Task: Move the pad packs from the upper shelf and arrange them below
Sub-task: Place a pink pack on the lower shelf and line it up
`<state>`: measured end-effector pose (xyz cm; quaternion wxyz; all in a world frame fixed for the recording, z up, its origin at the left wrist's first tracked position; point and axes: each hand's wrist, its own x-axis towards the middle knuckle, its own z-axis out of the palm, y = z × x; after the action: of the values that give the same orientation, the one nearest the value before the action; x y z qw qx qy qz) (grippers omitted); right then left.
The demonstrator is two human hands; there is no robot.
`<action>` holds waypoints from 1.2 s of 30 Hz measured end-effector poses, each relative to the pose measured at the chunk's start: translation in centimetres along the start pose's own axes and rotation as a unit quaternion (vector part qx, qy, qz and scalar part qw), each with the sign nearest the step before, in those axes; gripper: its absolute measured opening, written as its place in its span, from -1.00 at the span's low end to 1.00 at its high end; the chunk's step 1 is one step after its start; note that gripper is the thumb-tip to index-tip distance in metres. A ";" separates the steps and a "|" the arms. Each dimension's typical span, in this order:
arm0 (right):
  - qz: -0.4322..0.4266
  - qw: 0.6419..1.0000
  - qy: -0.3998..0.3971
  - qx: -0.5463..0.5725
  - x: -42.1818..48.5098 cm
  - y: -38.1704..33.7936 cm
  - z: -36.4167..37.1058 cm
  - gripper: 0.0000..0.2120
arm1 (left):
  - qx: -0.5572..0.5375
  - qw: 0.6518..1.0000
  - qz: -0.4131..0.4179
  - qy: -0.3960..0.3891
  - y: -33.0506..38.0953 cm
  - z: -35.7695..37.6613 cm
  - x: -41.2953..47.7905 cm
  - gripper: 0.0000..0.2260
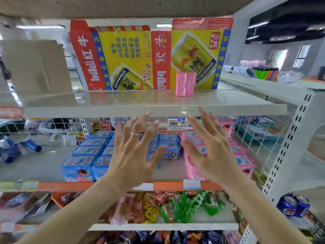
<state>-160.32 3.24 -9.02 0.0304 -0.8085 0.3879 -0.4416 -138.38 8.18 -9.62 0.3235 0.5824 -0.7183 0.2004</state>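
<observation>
One pink pad pack [185, 84] stands upright on the upper shelf [154, 110], right of centre, in front of the Red Bull cartons. On the shelf below [44, 166], blue pad packs [88, 155] lie in rows at the left and pink pad packs [242, 155] in a row at the right. My left hand [135, 152] and my right hand [211, 150] are raised in front of the lower shelf, fingers spread, holding nothing. Both are below the upper shelf's front edge.
Flattened Red Bull cartons [123, 57] line the back of the upper shelf. A cardboard piece [37, 67] stands at the left. A wire grid divider [260, 138] bounds the lower shelf at the right. Snack bags [167, 208] fill the shelf underneath; blue cans [292, 206] sit far right.
</observation>
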 end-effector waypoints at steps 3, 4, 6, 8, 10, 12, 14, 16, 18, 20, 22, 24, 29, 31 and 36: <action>-0.011 1.000 0.005 -0.013 2.1 -0.1 0.7 -0.38 | -0.010 1.000 0.006 0.013 -1.4 0.4 1.9 -0.43; -0.016 1.000 0.004 -0.021 2.7 -0.1 1.1 -0.39 | -0.013 1.000 0.008 0.017 -1.9 0.5 2.4 -0.43; -0.024 0.999 0.005 -0.040 4.0 -0.1 1.9 -0.38 | -0.015 1.000 0.012 0.022 -3.1 0.9 3.3 -0.43; -0.025 0.998 0.009 -0.053 5.5 -0.2 2.8 -0.38 | -0.015 0.999 0.018 0.027 -4.3 1.1 4.6 -0.42; -0.026 0.998 0.012 -0.059 7.2 -0.3 3.7 -0.37 | -0.019 0.999 0.033 0.032 -5.5 1.2 6.3 -0.42; -0.033 0.997 0.016 -0.072 9.2 -0.6 4.7 -0.36 | -0.009 0.997 0.061 0.039 -6.7 1.0 8.4 -0.41; -0.036 0.995 0.027 -0.087 11.1 -0.7 5.6 -0.35 | 0.002 0.996 0.078 0.045 -8.1 0.8 10.3 -0.41; -0.031 0.994 0.040 -0.095 12.7 -0.9 6.3 -0.34 | 0.002 0.996 0.077 0.053 -9.8 0.7 11.7 -0.42; -0.031 0.994 0.045 -0.099 13.9 -1.2 7.0 -0.35 | -0.005 0.995 0.072 0.063 -11.4 0.8 12.4 -0.42; -0.035 0.993 0.041 -0.106 15.0 -1.6 7.9 -0.36 | -0.004 0.995 0.080 0.065 -12.9 1.1 13.0 -0.42; -0.043 0.991 0.043 -0.122 15.9 -1.7 8.8 -0.35 | 0.010 0.993 0.102 0.065 -14.2 1.4 13.9 -0.41; -0.047 0.988 0.045 -0.140 16.6 -1.6 9.4 -0.36 | 0.015 0.992 0.114 0.061 -15.2 1.7 15.0 -0.41; -0.030 0.981 0.050 -0.183 17.8 -0.6 10.0 -0.34 | -0.004 0.989 0.138 0.052 -15.7 3.1 17.4 -0.41; -0.021 0.979 0.050 -0.198 18.2 -0.1 9.7 -0.32 | -0.017 0.988 0.149 0.048 -15.6 3.7 18.1 -0.41; -0.019 0.976 0.056 -0.212 19.5 1.3 8.2 -0.31 | -0.036 0.986 0.161 0.037 -15.0 4.8 20.0 -0.41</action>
<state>-149.02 -12.83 -1.00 -0.1717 -0.7779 0.4582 -0.3943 -127.21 -12.76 -0.41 0.3343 0.4395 -0.7968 0.2453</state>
